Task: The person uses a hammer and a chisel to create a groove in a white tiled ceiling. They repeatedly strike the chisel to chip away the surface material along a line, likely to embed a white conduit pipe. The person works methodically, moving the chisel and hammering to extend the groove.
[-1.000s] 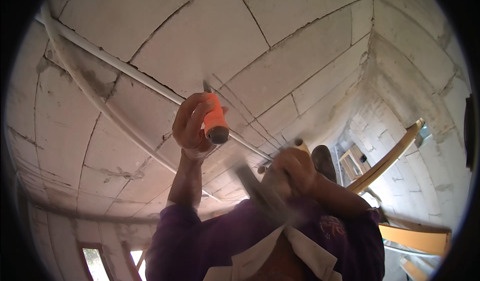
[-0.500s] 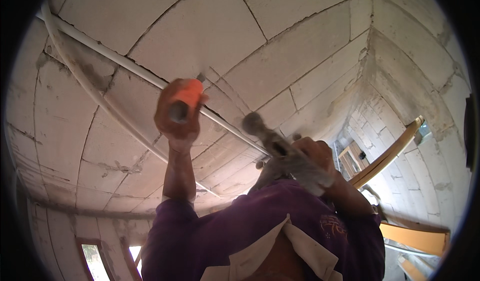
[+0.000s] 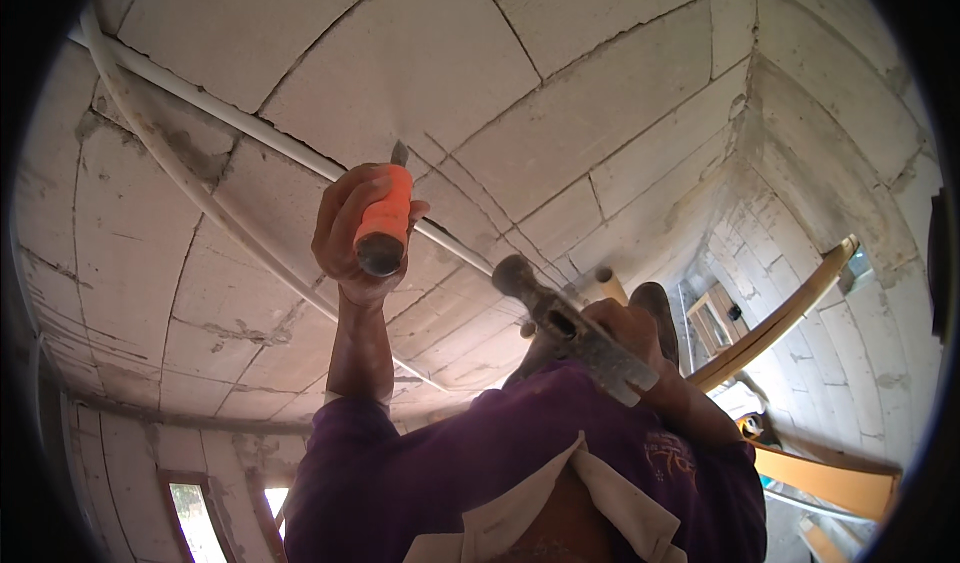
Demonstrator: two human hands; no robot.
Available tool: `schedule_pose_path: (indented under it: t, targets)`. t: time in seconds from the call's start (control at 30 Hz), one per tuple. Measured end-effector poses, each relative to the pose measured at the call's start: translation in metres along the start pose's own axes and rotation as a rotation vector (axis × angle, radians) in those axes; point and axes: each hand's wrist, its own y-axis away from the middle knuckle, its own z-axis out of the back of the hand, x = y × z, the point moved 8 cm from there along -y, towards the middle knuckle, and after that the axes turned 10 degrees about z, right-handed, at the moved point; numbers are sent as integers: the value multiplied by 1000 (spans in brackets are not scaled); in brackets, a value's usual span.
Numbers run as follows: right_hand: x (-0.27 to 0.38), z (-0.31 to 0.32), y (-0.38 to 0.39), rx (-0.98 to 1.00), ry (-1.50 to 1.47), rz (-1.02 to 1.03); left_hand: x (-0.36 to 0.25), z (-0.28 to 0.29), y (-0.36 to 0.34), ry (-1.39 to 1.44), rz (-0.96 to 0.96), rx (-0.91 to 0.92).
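My left hand (image 3: 350,223) is closed on a chisel with an orange grip (image 3: 390,203) and a dark end cap. Its metal tip points at the pale block wall (image 3: 500,83), near some scored parallel lines. Whether it touches the surface I cannot tell. Lower and to the right, my right hand (image 3: 625,328) grips a hammer with a worn metal head (image 3: 560,318); the head hides much of that hand and the handle. Behind them, a dark shoe-like shape (image 3: 653,318) is partly visible.
A long white pipe (image 3: 235,118) and a curved pale conduit (image 3: 200,193) run along the blocks beside my left hand. A long wooden board (image 3: 780,318) leans at the right, with an orange-tan panel (image 3: 820,473) below. Window openings (image 3: 188,513) show at the lower left.
Since a second ago my left hand and chisel have shifted up and left. The hammer swung up and right, then dropped slightly over the last half second.
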Motion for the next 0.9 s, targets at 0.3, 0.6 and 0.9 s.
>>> schedule_pose_path:
  t: [0.3,0.6,0.9]
  targets:
    - [38,-27,-23,247,369,283,0,-4,2,12,8,10]
    - [56,-31,-54,160,463,358,-3,-10,0,6,18,-7]
    - [44,-30,-64,261,437,120,-3,-14,-2,38,38,-20]
